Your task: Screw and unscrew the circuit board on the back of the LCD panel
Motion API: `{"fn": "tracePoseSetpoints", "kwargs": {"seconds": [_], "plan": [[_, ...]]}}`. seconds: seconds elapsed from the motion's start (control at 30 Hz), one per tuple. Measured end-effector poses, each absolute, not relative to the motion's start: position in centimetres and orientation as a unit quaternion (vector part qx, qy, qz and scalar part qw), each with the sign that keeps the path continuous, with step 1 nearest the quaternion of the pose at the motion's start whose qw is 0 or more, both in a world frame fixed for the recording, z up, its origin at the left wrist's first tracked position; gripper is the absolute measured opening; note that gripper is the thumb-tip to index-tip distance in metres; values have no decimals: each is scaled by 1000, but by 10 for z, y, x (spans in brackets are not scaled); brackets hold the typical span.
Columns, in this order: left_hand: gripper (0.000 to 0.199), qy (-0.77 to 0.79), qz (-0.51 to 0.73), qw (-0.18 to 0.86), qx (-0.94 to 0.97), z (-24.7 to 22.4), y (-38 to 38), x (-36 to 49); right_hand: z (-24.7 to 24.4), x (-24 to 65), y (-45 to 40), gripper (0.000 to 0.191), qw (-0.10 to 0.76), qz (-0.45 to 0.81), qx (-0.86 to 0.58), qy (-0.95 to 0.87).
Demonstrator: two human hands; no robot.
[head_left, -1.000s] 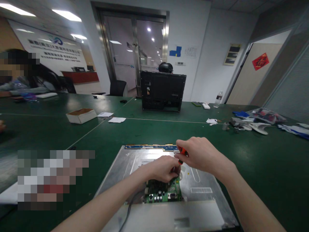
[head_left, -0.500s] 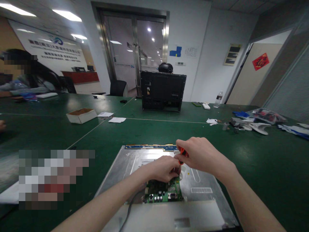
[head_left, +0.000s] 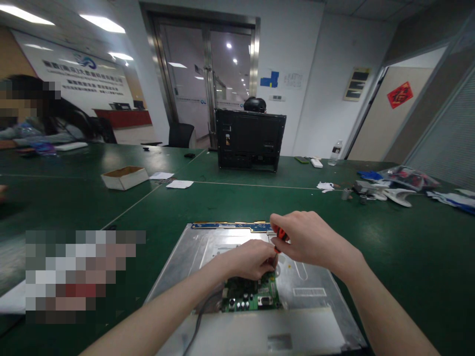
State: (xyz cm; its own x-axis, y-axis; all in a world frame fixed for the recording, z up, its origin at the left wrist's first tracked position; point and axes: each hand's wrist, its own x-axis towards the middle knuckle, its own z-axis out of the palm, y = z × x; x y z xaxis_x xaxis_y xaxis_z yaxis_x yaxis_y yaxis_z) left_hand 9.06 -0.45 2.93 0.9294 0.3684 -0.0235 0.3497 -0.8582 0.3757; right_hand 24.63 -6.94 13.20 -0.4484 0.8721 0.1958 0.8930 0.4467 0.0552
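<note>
A screwdriver with a red-orange and black handle (head_left: 282, 234) is gripped in my right hand (head_left: 309, 235), its shaft pointing down at a green circuit board (head_left: 252, 300). My left hand (head_left: 252, 258) is closed beside the screwdriver's lower end, just over the board. Thumb and fingers are pinched together there; they hide the tip and whatever they hold. The board sits on the metal back of a display panel (head_left: 311, 274), which lies flat before me. Along the panel's far edge runs a narrow blue circuit strip (head_left: 230, 225). A dark cable (head_left: 198, 321) leaves the board's left side.
Across the green table (head_left: 237, 202) stands a black monitor housing (head_left: 252, 141). An open cardboard box (head_left: 125, 179) and white papers (head_left: 180, 184) lie left of it. Metal parts, a plastic bag (head_left: 410, 178) and a bottle (head_left: 335, 153) are at right. Another person (head_left: 70, 118) sits far left.
My right hand and the screwdriver handle have shifted very slightly. The left hand stays in place over the board, and the panel has not moved.
</note>
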Motion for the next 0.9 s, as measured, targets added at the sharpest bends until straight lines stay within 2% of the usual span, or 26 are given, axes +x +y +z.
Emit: {"fn": "tracePoseSetpoints", "kwargs": {"seconds": [0.23, 0.4, 0.7, 0.83, 0.9], "plan": [[13, 196, 23, 162, 967, 32, -6, 90, 133, 247, -69, 19, 62, -84, -532, -840], [17, 184, 20, 167, 968, 31, -4, 89, 131, 247, -68, 7, 67, -70, -516, -851], [15, 178, 22, 144, 973, 31, -2, 87, 131, 247, -68, 16, 66, -69, -520, -849], [14, 181, 22, 149, 972, 30, -2, 87, 132, 246, -68, 8, 68, -67, -514, -853], [15, 184, 23, 150, 971, 30, -2, 88, 132, 246, -69, 10, 71, -58, -505, -858]]}}
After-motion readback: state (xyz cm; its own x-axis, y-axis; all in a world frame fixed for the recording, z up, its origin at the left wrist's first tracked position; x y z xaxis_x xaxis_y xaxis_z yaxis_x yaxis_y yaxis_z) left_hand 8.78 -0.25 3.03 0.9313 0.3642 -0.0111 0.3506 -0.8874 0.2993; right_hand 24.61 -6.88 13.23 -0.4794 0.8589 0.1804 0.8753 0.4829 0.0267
